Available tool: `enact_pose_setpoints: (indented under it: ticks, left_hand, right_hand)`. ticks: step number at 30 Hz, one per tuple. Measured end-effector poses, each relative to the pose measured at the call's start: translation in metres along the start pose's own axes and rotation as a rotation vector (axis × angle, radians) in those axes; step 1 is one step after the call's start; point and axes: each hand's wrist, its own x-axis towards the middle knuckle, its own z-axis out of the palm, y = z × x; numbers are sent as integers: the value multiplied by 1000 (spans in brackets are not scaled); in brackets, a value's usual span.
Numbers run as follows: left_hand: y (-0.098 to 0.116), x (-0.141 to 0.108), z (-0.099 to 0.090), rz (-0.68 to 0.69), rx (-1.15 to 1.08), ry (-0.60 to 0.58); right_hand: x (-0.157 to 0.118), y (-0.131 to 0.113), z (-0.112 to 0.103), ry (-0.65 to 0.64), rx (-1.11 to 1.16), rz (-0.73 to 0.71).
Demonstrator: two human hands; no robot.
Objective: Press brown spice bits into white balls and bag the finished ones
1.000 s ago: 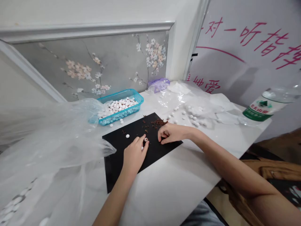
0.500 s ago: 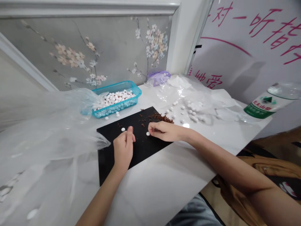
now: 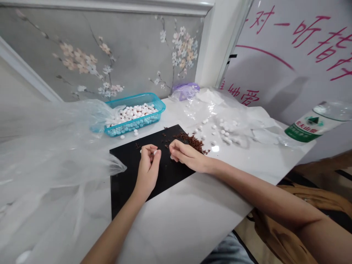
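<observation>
Over the black board (image 3: pixel 123 183), my left hand (image 3: pixel 148 170) pinches a small white piece (image 3: pixel 155 152) between thumb and fingers. Another white piece (image 3: pixel 141 151) lies on the board, partly behind that hand. My right hand (image 3: pixel 188 154) is closed just to the right, fingertips together near a white piece (image 3: pixel 172 157) at their lower edge; whatever is between the fingertips is too small to make out. A pile of small brown bits (image 3: pixel 192 141) sits behind my right hand, with a few strewn across the board.
A blue basket (image 3: pixel 162 110) of white pieces stands at the back. Clear plastic bags (image 3: pixel 63 146) cover the left side. Loose white pieces (image 3: pixel 213 127) and thin plastic lie back right, near a green-labelled bottle (image 3: pixel 305 126). A brown bag (image 3: pixel 283 227) is below the table's right edge.
My left hand has turned and its fingers now show a white piece in the pinch. My right hand has shifted slightly left, uncovering more of the brown pile.
</observation>
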Motion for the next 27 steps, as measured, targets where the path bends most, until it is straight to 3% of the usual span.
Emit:
enact_pose_setpoints:
  ticks: [4, 11, 16, 18, 21, 24, 27]
  left_hand:
    - [0, 1, 0, -55, -146, -57]
    - [-4, 3, -2, -102, -144, -75]
    - [-3, 5, -1, -108, -204, 84]
    - [0, 6, -2, -147, -204, 132]
    - [4, 6, -2, -174, -156, 94]
    - [2, 6, -3, -156, -146, 34]
    - [-4, 6, -3, -152, -168, 31]
  right_hand:
    - [0, 2, 4, 7, 15, 17]
    - [-2, 3, 6, 28, 4, -23]
    - [-18, -16, 32, 202, -256, 36]
    - [-25, -20, 47, -23, -384, -138]
    - [-29, -18, 60, -149, -486, -120]
    - [-27, -15, 55, -136, -404, 6]
    - [-21, -12, 44, 2, -144, 98]
